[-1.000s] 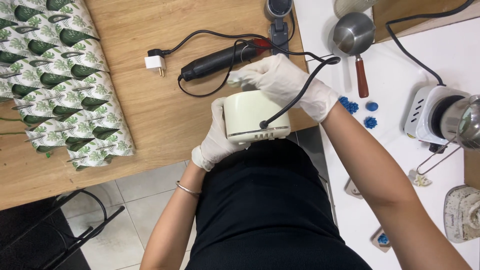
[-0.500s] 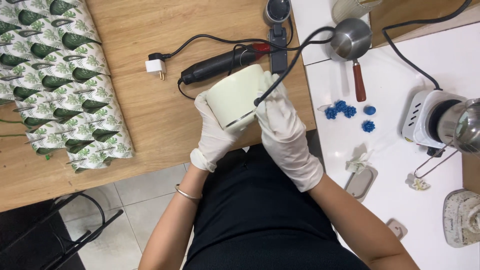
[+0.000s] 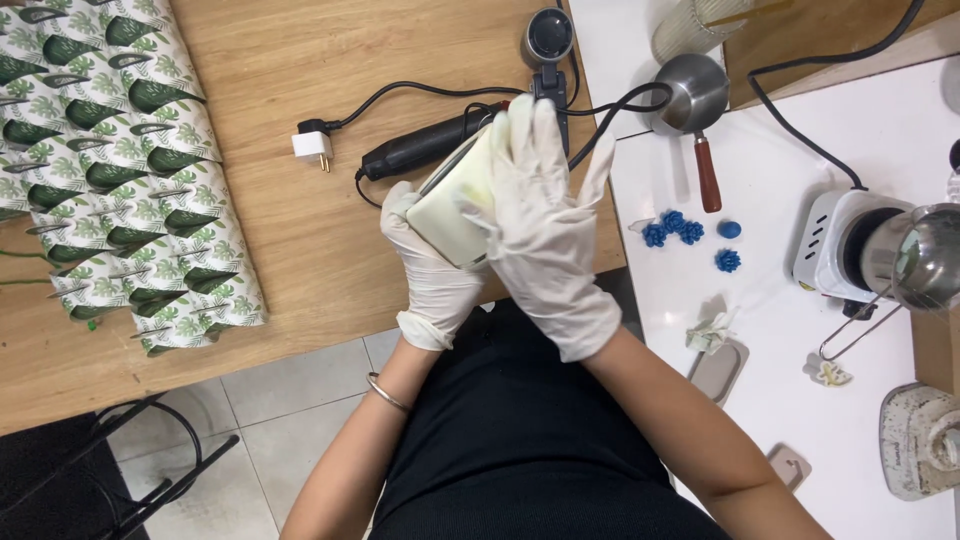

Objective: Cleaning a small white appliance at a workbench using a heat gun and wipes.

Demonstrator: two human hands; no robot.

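Cream block [image 3: 452, 208] between left hand [image 3: 432, 268] and right hand [image 3: 540, 215] (both gloved).

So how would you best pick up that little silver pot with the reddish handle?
Probably by its reddish handle. The silver pot sits on the white table, and the handle sticks straight out toward the person, clear of the blue pieces. Come from the near side and wrap your fingers around it.

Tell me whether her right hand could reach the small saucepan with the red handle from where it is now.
Probably yes. The saucepan sits on the white table just beyond the right hand, with only a black cord between them. But that hand lies flat on the cream container, so it would have to let go first.
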